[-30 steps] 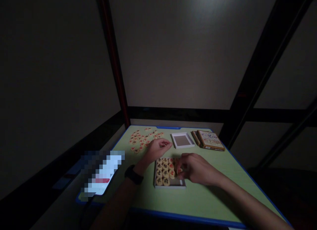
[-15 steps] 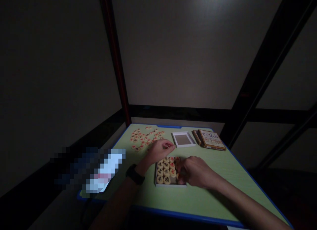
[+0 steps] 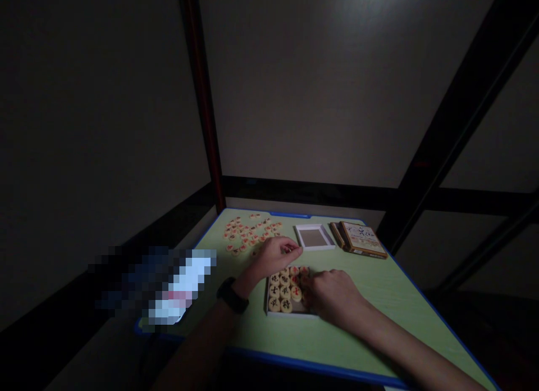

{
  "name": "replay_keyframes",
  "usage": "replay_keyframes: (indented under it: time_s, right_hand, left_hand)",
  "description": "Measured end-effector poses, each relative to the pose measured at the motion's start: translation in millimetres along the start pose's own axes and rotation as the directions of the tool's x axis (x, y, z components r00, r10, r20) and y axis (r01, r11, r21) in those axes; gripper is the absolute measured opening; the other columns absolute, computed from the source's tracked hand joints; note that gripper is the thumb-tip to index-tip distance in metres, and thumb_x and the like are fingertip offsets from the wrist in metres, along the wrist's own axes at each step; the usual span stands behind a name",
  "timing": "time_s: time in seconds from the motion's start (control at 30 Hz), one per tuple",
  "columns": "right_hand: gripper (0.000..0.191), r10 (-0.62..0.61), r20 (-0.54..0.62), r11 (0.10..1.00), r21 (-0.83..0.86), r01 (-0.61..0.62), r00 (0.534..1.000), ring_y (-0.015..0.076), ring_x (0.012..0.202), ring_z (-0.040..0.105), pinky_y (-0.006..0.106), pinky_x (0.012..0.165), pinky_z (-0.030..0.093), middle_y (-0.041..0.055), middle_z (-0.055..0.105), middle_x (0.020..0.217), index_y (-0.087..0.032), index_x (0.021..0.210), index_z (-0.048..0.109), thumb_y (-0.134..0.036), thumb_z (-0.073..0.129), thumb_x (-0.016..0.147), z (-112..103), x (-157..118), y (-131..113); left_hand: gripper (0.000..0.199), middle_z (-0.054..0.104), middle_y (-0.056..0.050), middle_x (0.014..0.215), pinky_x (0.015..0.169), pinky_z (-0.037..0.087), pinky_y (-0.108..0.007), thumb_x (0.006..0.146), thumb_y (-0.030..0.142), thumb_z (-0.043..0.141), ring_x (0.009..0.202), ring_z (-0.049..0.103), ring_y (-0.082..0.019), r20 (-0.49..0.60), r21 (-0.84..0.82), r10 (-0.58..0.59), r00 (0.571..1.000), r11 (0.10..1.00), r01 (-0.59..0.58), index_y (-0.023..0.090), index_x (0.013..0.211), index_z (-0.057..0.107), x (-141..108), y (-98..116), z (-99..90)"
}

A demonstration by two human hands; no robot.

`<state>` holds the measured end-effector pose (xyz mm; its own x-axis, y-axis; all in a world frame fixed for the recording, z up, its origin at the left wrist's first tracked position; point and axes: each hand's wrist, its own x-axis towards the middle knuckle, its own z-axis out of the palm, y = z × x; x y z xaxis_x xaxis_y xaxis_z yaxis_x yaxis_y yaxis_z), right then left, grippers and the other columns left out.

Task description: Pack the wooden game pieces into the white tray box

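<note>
A shallow white-rimmed box [image 3: 292,314] holds rows of round wooden Chinese chess pieces [image 3: 285,291] with black and red characters. Bare box floor shows at its near right corner. Over the box's right column, my right hand [image 3: 334,294] is closed, its fingertips down among the pieces; the piece at them is mostly hidden. My left hand [image 3: 278,253], with a black watch [image 3: 232,295] on its wrist, hovers just beyond the box's far side. Its fingers are curled to the thumb, and what they enclose cannot be made out.
Loose chess pieces [image 3: 248,233] lie scattered at the table's far left. An open white tray-like box part [image 3: 315,248] stands behind my hands, beside stacked printed boxes [image 3: 360,239]. A blurred bright screen [image 3: 185,284] is at the left edge of the green table [image 3: 362,346].
My right hand has shifted slightly within the box's right column, and the piece seen at its fingertips near the front corner no longer shows there. My left hand keeps its pose.
</note>
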<state>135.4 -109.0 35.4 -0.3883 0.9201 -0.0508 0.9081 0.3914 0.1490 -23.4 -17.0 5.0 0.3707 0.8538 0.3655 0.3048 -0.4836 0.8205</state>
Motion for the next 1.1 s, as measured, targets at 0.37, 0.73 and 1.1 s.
replay_keyframes:
  time_s: [0.37,0.73,1.1]
  right_hand:
    - [0.02,-0.001,-0.012,1.0,0.01,0.001,1.0,0.0276,0.076,0.073,0.03,0.064,0.047,0.0158,0.076,0.087,-0.017,0.095,0.073,-0.023,0.059,0.082,0.3,-1.0,0.9]
    - [0.015,0.003,0.008,0.994,0.11,-0.003,1.0,0.0261,0.079,0.072,0.029,0.066,0.046,0.0122,0.077,0.086,-0.02,0.084,0.077,-0.026,0.064,0.079,-6.7,-1.3,9.2]
    - [0.024,0.12,-0.304,0.941,0.337,-0.011,0.945,0.0201,0.071,0.068,0.026,0.06,0.038,0.0064,0.077,0.08,-0.021,0.084,0.076,-0.029,0.055,0.091,-5.2,10.5,32.3]
  left_hand:
    - [0.018,0.075,-0.008,0.081,0.067,0.052,-0.024,0.08,0.029,0.066,0.074,0.067,-0.016,-0.004,-0.006,0.004,1.0,1.0,-0.004,0.013,0.081,0.075,0.3,-0.8,0.4]
    - [0.016,0.075,-0.005,0.084,0.074,0.052,-0.025,0.083,0.024,0.06,0.075,0.067,-0.016,-0.077,0.316,0.022,0.997,0.949,0.004,0.017,0.085,0.074,3.1,4.0,-20.5]
    - [0.033,0.07,-0.013,0.108,0.084,0.047,-0.029,0.077,0.002,0.052,0.1,0.064,-0.023,-0.016,0.884,-0.401,0.916,0.422,0.2,0.017,0.098,0.071,-17.6,-14.5,-136.2]
